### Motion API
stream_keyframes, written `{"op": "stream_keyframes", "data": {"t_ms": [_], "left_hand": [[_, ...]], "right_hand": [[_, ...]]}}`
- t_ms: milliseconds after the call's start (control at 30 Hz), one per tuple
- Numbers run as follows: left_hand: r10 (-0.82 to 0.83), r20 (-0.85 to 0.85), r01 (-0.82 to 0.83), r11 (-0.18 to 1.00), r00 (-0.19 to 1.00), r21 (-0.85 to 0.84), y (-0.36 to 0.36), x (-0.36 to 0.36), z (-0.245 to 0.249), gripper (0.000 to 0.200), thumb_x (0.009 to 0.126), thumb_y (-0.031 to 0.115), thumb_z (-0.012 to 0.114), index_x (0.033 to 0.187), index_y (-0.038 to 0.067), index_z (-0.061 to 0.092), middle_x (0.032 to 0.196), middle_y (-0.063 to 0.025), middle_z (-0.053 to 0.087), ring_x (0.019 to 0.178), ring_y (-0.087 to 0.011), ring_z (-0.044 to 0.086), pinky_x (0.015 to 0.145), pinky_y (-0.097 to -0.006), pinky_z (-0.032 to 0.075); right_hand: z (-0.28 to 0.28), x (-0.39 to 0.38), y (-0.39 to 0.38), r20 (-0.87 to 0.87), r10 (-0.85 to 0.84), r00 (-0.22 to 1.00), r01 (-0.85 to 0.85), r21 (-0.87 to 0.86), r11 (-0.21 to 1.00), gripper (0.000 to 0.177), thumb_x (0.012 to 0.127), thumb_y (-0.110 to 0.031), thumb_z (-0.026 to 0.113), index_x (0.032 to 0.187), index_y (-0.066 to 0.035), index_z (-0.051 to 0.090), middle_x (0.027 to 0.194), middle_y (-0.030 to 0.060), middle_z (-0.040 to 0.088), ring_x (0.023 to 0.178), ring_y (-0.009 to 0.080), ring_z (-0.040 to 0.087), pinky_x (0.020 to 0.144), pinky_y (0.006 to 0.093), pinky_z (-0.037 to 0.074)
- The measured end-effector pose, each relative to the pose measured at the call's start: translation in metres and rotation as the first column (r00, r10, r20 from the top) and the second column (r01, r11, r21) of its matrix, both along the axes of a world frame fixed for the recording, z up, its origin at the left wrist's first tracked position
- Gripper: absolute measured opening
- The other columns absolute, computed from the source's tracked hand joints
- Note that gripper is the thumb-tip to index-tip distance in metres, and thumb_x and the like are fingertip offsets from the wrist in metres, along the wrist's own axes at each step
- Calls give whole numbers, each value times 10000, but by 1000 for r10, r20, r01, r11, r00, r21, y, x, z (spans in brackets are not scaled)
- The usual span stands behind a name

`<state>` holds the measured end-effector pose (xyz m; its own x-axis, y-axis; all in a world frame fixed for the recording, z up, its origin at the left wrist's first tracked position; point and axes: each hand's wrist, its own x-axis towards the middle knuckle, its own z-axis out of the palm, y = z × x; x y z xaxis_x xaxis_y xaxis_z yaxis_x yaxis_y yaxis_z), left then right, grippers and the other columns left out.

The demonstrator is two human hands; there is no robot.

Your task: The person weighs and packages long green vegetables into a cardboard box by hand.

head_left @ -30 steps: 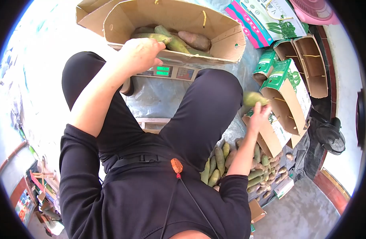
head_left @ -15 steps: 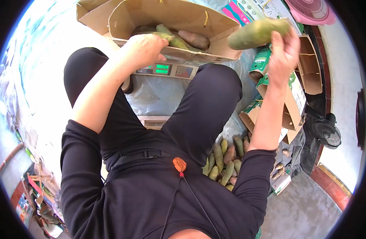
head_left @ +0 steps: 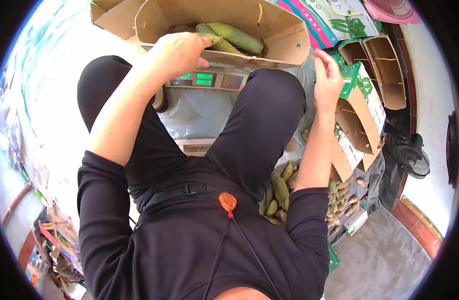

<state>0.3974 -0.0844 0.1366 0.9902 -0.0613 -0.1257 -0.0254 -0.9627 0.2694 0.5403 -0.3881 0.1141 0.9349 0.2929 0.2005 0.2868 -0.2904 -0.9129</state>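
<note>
My left hand (head_left: 178, 54) grips the near rim of an open cardboard box (head_left: 284, 45), fingers over the edge and thumb outside. Long green radishes (head_left: 235, 38) lie inside the box, partly hidden behind that hand. The box rests on a digital scale (head_left: 209, 80) with a lit green display. Just right of the box, my right hand (head_left: 328, 82) is raised with bent fingers apart and nothing in it.
More green radishes (head_left: 279, 192) are heaped beside my right thigh, with smaller ones (head_left: 342, 202) farther right. Open cartons (head_left: 362, 122) stand at the right, near a black fan (head_left: 412, 157) and a pink fan (head_left: 392, 10). Clutter (head_left: 59, 245) lies at lower left.
The green radish from my right hand now lies in the box on top of the others. That hand has let go and moved left and down. My left hand stays on the rim.
</note>
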Motion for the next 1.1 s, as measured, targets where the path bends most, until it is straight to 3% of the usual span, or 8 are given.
{"op": "stream_keyframes", "data": {"t_ms": [100, 300, 367, 500, 600, 733, 800, 1100], "left_hand": [[44, -184, -44, 999, 982, 0, -3, 3, 16, 443, 819, 249, 655, 1218, 74, 575, 1064, -154, 637, 1041, -319, 594, 899, -405, 467], [67, -186, -68, 998, 980, 1, -7, 2, 23, 437, 811, 253, 662, 1211, 93, 587, 1097, -140, 631, 1048, -317, 588, 904, -402, 461], [56, -197, -54, 998, 979, 14, -6, 2, 21, 435, 809, 247, 663, 1211, 97, 587, 1106, -139, 629, 1048, -316, 588, 906, -403, 460], [56, -125, -56, 998, 991, 1, -7, 1, 14, 423, 799, 216, 667, 1195, 86, 595, 1096, -143, 631, 1030, -324, 592, 894, -407, 463], [61, -147, -66, 997, 987, -31, -7, 4, 15, 400, 794, 189, 664, 1172, 70, 605, 1068, -153, 638, 1009, -333, 599, 878, -407, 466], [69, -167, -78, 996, 983, -51, -8, 6, 15, 417, 812, 244, 663, 1185, 72, 598, 1104, -154, 636, 1050, -330, 587, 906, -421, 461], [62, -215, -73, 996, 975, -42, -12, 9, 18, 417, 814, 235, 658, 1192, 71, 594, 1117, -154, 631, 1048, -336, 585, 902, -420, 458], [55, -171, -63, 997, 984, -39, -8, 11, 5, 398, 800, 151, 668, 1176, 45, 594, 1099, -162, 643, 1033, -326, 604, 877, -387, 465]], "right_hand": [[-48, -27, -49, -93, -167, 982, 155, -121, 980, 220, 891, -82, 594, 1090, -7, 649, 1067, 79, 654, 1007, 136, 590, 897, 271, 452], [-190, -127, -134, -208, -236, 949, 148, -368, 918, 197, 852, -96, 573, 1005, 2, 647, 884, 195, 676, 843, 273, 669, 748, 363, 496], [-157, -164, -117, -305, -162, 939, 4, -459, 889, 196, 842, -81, 547, 994, -11, 649, 874, 203, 677, 857, 320, 669, 748, 388, 498], [-310, -213, -188, -510, -299, 807, 111, -366, 924, 183, 825, -75, 539, 955, -16, 655, 843, 198, 681, 814, 322, 673, 730, 384, 506], [-304, -224, -183, -693, -363, 623, 226, -285, 932, 195, 828, -105, 563, 975, -20, 658, 871, 181, 691, 832, 292, 678, 744, 372, 511], [-298, -220, -183, -707, -405, 580, 179, -375, 910, 261, 822, -173, 634, 1039, -29, 652, 961, 163, 689, 900, 264, 666, 784, 349, 508], [-282, -219, -186, -611, -337, 717, -4, -487, 873, 260, 819, -169, 646, 1037, -28, 654, 949, 157, 691, 887, 261, 665, 791, 350, 507], [-267, -252, -227, -532, -545, 648, 16, -705, 709, 280, 817, -187, 644, 1052, -35, 656, 914, 118, 696, 828, 205, 667, 745, 341, 522]]}}
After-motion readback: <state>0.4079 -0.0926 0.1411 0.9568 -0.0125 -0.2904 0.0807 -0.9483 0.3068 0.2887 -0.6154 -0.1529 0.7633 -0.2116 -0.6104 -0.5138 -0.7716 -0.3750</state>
